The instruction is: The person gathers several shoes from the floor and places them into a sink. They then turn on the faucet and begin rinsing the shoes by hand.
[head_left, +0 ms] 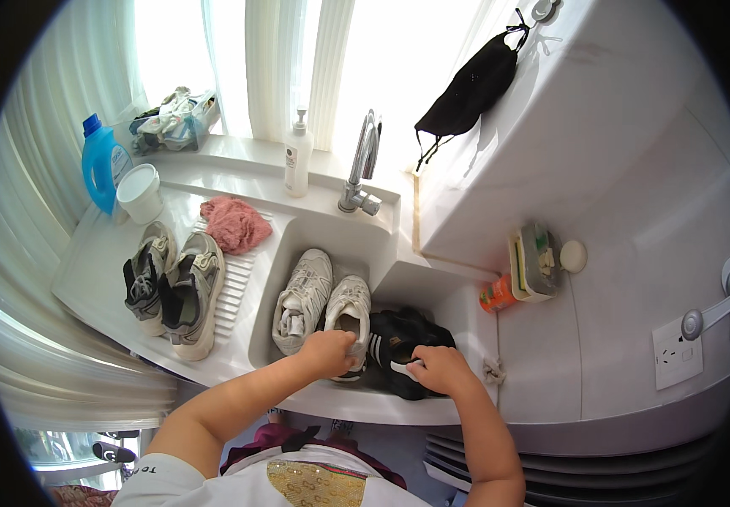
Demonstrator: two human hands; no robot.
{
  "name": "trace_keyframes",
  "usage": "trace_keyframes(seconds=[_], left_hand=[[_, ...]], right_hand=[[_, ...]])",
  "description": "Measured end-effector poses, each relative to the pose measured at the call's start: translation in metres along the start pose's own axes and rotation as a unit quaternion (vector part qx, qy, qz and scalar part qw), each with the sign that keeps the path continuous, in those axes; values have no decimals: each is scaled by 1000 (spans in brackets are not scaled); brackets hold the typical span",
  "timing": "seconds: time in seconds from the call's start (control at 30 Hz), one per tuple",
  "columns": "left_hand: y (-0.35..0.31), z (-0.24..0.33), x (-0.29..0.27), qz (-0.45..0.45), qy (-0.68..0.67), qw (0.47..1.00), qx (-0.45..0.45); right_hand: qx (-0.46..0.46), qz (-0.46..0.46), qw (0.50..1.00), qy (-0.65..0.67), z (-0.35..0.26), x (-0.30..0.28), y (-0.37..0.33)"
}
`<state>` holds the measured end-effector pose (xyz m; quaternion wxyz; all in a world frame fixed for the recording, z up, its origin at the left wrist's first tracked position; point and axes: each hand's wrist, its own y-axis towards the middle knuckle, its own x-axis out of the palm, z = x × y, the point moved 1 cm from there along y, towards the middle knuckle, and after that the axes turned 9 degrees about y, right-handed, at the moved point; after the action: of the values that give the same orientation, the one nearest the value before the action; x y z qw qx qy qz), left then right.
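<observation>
In the left basin of the white sink, two white sneakers [303, 296] stand side by side, toes toward the tap. My left hand [329, 353] is closed on the heel of the right-hand white sneaker [350, 300]. Black shoes [403, 328] with white stripes lie heaped just to the right. My right hand [437, 369] is closed on the near end of a black shoe, and a white edge shows beside its thumb. Which part of the shoe that edge belongs to is hard to make out, as the fingers partly cover it.
Grey sneakers [192, 291] stand on the ribbed drainboard [234, 291] beside a pink cloth [236, 225]. Behind are a white tub [139, 193], blue detergent bottle [105, 165] and pump bottle [298, 156]. The chrome tap [363, 165] rises behind the basin. An orange container [497, 294] sits right.
</observation>
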<state>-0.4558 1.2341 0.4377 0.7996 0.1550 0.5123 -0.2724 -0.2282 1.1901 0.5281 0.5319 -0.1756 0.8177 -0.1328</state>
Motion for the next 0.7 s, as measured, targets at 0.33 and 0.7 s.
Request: trace_keyframes(seconds=[0.33, 0.7], left_hand=[[-8, -4, 36, -169, 54, 984, 1], [-37, -86, -6, -111, 212, 959, -154]], right_hand=[[-23, 63, 994, -91, -21, 17, -3], [-136, 50, 979, -144, -91, 62, 36]])
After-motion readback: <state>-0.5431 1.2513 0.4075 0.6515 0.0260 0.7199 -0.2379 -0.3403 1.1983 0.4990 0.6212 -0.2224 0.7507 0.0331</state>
